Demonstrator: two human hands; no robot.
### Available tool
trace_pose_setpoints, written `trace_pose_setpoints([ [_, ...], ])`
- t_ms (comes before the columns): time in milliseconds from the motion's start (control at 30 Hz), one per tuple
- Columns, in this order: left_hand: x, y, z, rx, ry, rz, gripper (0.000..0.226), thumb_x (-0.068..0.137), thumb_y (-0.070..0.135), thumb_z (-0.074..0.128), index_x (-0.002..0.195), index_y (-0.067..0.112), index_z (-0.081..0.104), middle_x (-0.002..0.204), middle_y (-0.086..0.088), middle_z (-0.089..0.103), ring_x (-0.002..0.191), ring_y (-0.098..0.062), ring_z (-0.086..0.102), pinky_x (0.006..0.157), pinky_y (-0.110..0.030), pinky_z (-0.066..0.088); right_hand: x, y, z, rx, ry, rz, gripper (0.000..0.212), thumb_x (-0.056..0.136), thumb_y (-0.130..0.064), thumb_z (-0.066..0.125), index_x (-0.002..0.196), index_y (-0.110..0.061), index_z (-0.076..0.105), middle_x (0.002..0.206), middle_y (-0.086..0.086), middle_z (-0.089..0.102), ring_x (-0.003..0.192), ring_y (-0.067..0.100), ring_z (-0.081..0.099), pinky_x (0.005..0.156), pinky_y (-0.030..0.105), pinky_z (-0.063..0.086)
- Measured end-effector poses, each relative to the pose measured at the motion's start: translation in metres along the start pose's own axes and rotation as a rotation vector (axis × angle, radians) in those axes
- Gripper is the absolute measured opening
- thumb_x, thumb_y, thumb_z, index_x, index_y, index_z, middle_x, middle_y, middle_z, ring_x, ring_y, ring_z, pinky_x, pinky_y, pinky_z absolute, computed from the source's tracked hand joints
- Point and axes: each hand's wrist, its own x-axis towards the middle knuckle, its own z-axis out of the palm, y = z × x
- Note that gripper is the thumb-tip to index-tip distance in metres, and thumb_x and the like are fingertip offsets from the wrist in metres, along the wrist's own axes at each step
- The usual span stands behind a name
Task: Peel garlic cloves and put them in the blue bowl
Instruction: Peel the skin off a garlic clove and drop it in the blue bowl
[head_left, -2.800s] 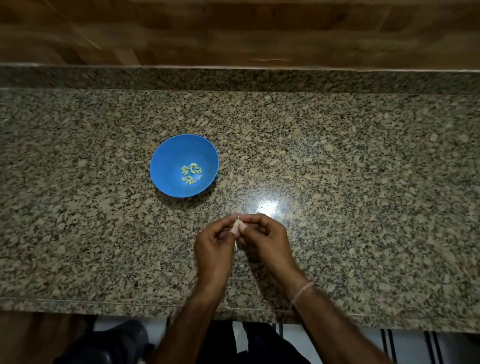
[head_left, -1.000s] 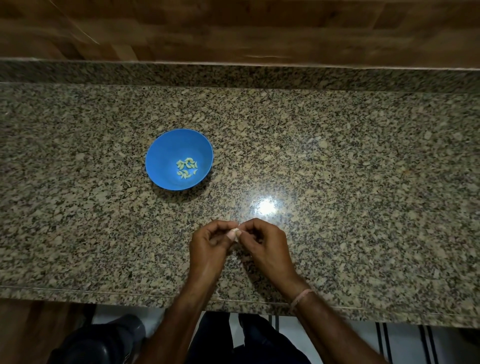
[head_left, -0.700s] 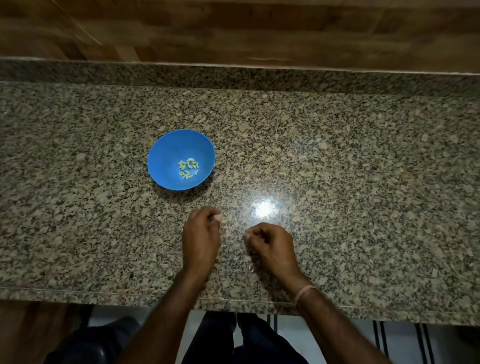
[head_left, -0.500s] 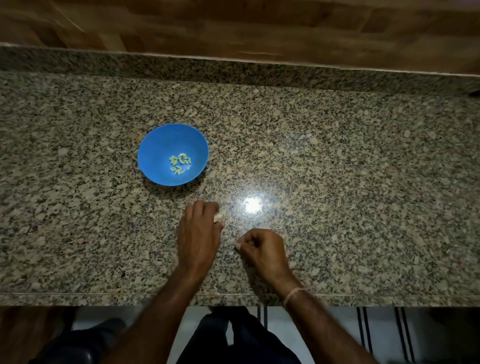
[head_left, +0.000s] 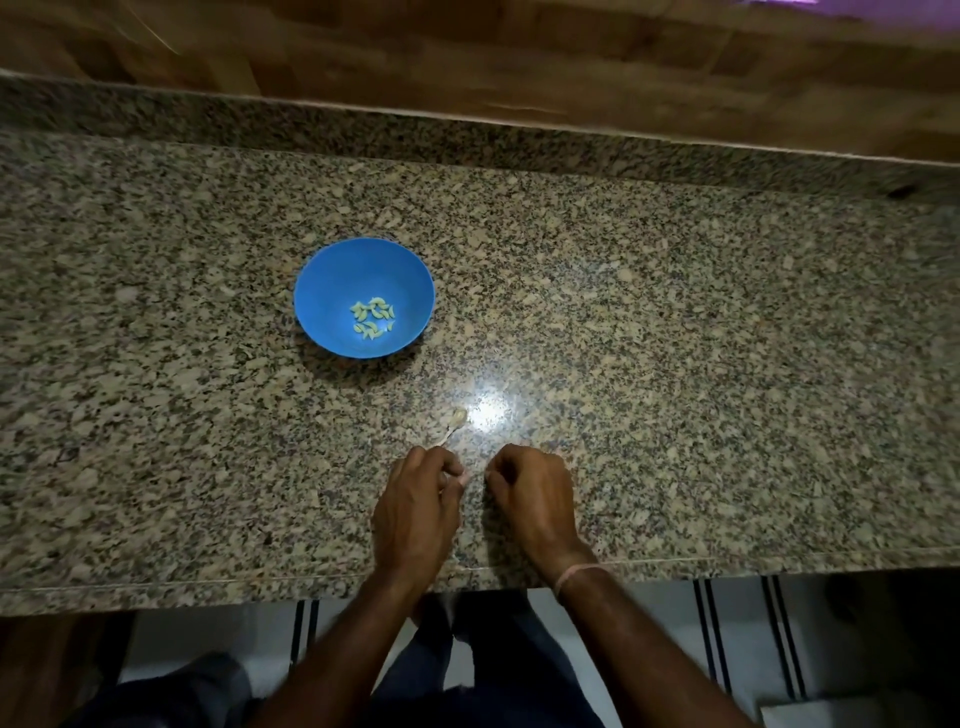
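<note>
Hands no longer joined: left hand (head_left: 421, 499) and right hand (head_left: 535, 493) sit curled, just apart, near edge (contents: cannot tell). Pale scrap (head_left: 456, 420), prob. skin, now on counter (head_left: 675, 312) beyond them. Peeled cloves (head_left: 373, 317) in blue bowl (head_left: 332, 280), far left; count looks unchanged.

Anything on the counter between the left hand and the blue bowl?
Nothing visible does. Only bare granite counter lies between the left hand and the blue bowl. A pale garlic scrap lies beside the glare, right of that line.

On tabletop (head_left: 675, 338): bowl (head_left: 332, 280) holding cloves (head_left: 372, 320); nearer and rightward, garlic scrap (head_left: 453, 422); just before it, left hand (head_left: 415, 512) beside right hand (head_left: 535, 501).
</note>
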Motion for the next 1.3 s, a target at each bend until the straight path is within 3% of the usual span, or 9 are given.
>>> trace_pose_setpoints([
  [200, 0.006, 0.003, -0.006, -0.501, -0.094, -0.328, 0.012, 0.094, 0.033, 0.074, 0.083, 0.029, 0.074, 0.076, 0.009, 0.074, 0.074, -0.011, 0.071, 0.073, -0.046, 0.061, -0.007, -0.008, 0.0, 0.897, -0.255, 0.348, 0.005, 0.091, -0.002, 0.075, 0.092, 0.003, 0.078, 0.076, 0.016, 0.075, 0.069, 0.023, 0.07, 0.074, 0.038, 0.061],
  [267, 0.01, -0.002, -0.01, -0.591, -0.145, -0.379, 0.015, 0.093, 0.034, 0.075, 0.081, 0.026, 0.078, 0.076, 0.004, 0.077, 0.076, -0.019, 0.075, 0.077, -0.053, 0.062, -0.008, -0.011, -0.001, 1.001, -0.296, 0.398, 0.005, 0.092, 0.001, 0.074, 0.095, 0.003, 0.077, 0.08, 0.019, 0.075, 0.072, 0.024, 0.071, 0.081, 0.044, 0.063],
  [500, 0.019, 0.009, -0.023, -0.547, -0.172, -0.387, 0.027, 0.096, 0.034, 0.072, 0.074, 0.019, 0.076, 0.066, -0.001, 0.073, 0.061, -0.018, 0.068, 0.06, -0.036, 0.053, -0.001, -0.013, -0.002, 1.017, -0.316, 0.401, 0.014, 0.088, -0.013, 0.082, 0.09, -0.001, 0.076, 0.081, 0.018, 0.075, 0.077, 0.029, 0.07, 0.089, 0.055, 0.059],
  [733, 0.03, 0.024, -0.031, -0.756, -0.283, -0.613, 0.038, 0.094, 0.021, 0.074, 0.057, 0.014, 0.067, 0.049, 0.002, 0.054, 0.046, -0.012, 0.044, 0.049, -0.02, 0.037, 0.001, -0.012, -0.015, 0.653, -0.126, 0.014, 0.009, 0.088, -0.016, 0.082, 0.082, -0.012, 0.079, 0.077, 0.002, 0.077, 0.074, 0.019, 0.074, 0.071, 0.031, 0.06],
  [967, 0.02, 0.031, -0.032, -0.231, -0.031, -0.161, 0.021, 0.094, 0.033, 0.073, 0.075, 0.025, 0.069, 0.068, 0.009, 0.069, 0.068, -0.009, 0.066, 0.059, -0.032, 0.052, 0.003, -0.023, -0.026, 1.291, -0.447, 0.727, 0.006, 0.093, -0.002, 0.071, 0.095, 0.004, 0.073, 0.08, 0.014, 0.073, 0.066, 0.018, 0.069, 0.064, 0.026, 0.06],
  [1033, 0.021, 0.029, -0.031, -0.255, -0.094, -0.262, 0.028, 0.094, 0.037, 0.073, 0.071, 0.022, 0.069, 0.062, 0.007, 0.067, 0.059, -0.011, 0.062, 0.055, -0.032, 0.049, 0.0, -0.018, -0.022, 1.132, -0.341, 0.527, 0.009, 0.093, -0.008, 0.074, 0.089, 0.001, 0.072, 0.079, 0.014, 0.072, 0.065, 0.021, 0.068, 0.065, 0.029, 0.059],
  [1100, 0.021, 0.032, -0.032, -0.551, -0.22, -0.514, 0.035, 0.096, 0.035, 0.072, 0.068, 0.015, 0.067, 0.054, 0.006, 0.058, 0.043, -0.011, 0.046, 0.043, -0.026, 0.036, -0.004, -0.012, -0.019, 0.781, -0.155, 0.155, 0.015, 0.091, -0.017, 0.079, 0.081, -0.006, 0.074, 0.076, 0.008, 0.074, 0.069, 0.026, 0.07, 0.068, 0.034, 0.059],
  [1167, 0.018, 0.035, -0.034, -0.682, -0.254, -0.594, 0.031, 0.097, 0.031, 0.07, 0.073, 0.012, 0.067, 0.053, 0.006, 0.055, 0.039, -0.007, 0.041, 0.042, -0.021, 0.032, -0.005, -0.011, -0.016, 0.663, -0.099, 0.038, 0.013, 0.091, -0.017, 0.079, 0.08, -0.009, 0.076, 0.075, 0.004, 0.075, 0.071, 0.026, 0.071, 0.068, 0.035, 0.06],
  [1300, 0.011, 0.025, -0.029, -0.251, 0.009, -0.105, 0.017, 0.094, 0.023, 0.071, 0.079, 0.026, 0.067, 0.073, 0.011, 0.068, 0.072, -0.01, 0.065, 0.062, -0.034, 0.052, 0.0, -0.024, -0.024, 1.287, -0.45, 0.699, 0.012, 0.094, -0.002, 0.067, 0.086, 0.003, 0.074, 0.072, 0.012, 0.07, 0.059, 0.018, 0.065, 0.057, 0.024, 0.058],
])
